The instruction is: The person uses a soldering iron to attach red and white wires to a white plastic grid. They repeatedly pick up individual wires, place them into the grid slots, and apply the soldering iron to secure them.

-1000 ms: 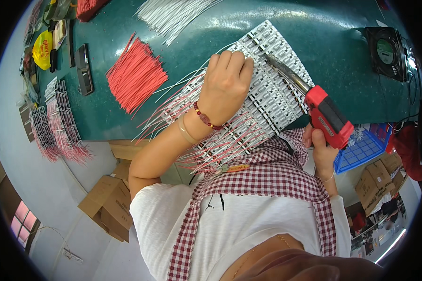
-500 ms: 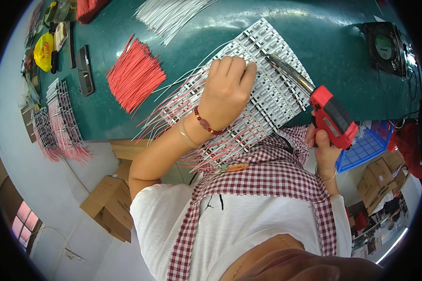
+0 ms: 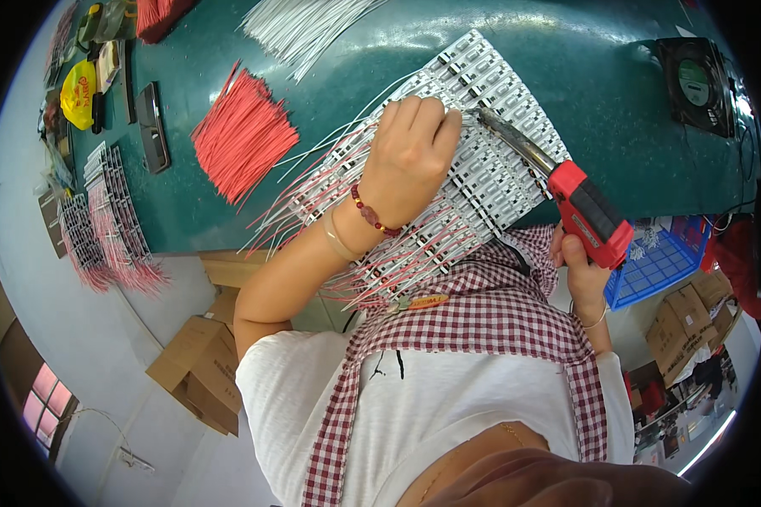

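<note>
My left hand [image 3: 414,152] is closed with the fingertips pinched, low over a panel of small white parts in rows [image 3: 503,93]. What it pinches is hidden beneath the fingers. Thin white and red wires [image 3: 313,173] run out to the left from under this hand and along the panel's near-left side. My right hand [image 3: 585,275] is wrapped around the handle of a red and black soldering gun [image 3: 590,211]. The gun's metal barrel slants up and left across the panel, and its dark tip lies just right of my left fingertips.
On the green table [image 3: 617,84] lie a bundle of red wires [image 3: 243,135], a bundle of white wires [image 3: 309,29] and a phone [image 3: 153,127]. Finished-looking wired strips [image 3: 114,211] hang at the left edge. A black fan [image 3: 695,84] stands right, above a blue basket [image 3: 655,275].
The soldering gun and my right hand have shifted slightly left and down. The gun's tip is a little lower on the panel. My left hand has hardly moved.
</note>
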### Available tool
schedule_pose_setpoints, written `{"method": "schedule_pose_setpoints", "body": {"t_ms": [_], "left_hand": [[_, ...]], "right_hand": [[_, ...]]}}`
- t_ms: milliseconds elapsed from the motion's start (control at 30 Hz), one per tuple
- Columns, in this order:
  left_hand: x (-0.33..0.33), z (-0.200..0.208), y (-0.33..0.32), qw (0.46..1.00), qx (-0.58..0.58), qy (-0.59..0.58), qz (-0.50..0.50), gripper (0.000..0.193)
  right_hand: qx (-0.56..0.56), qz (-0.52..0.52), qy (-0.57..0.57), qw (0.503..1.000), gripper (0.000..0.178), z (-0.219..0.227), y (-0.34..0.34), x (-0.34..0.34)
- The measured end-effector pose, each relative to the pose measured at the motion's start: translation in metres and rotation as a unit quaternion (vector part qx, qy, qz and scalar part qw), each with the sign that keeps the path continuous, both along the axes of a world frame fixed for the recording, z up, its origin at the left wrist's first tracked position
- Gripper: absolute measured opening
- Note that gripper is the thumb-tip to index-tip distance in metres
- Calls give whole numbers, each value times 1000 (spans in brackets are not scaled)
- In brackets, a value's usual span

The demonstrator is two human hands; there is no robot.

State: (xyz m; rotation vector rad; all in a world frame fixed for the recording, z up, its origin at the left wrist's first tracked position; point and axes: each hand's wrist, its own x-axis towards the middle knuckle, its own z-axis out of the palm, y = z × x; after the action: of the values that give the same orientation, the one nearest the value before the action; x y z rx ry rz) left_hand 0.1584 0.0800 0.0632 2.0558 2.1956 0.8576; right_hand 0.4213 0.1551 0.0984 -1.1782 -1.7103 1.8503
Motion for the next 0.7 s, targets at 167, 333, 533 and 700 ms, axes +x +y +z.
{"method": "schedule_pose_setpoints", "body": {"t_ms": [167,333,533,700], "left_hand": [[0,0,1,1000,-11,8,2,25],[-2,1,3,999,-19,32,-9,25],[7,5,-5,1000,-1,31,-2,28],[14,0,-7,1000,-11,11,1,29]], "right_hand": [[47,-2,-13,999,57,-2,-1,-3],[39,-6,-2,999,61,1,2,-6],[30,-8,24,999,60,-2,0,0],[21,1,24,1000,56,-7,-2,9]]}}
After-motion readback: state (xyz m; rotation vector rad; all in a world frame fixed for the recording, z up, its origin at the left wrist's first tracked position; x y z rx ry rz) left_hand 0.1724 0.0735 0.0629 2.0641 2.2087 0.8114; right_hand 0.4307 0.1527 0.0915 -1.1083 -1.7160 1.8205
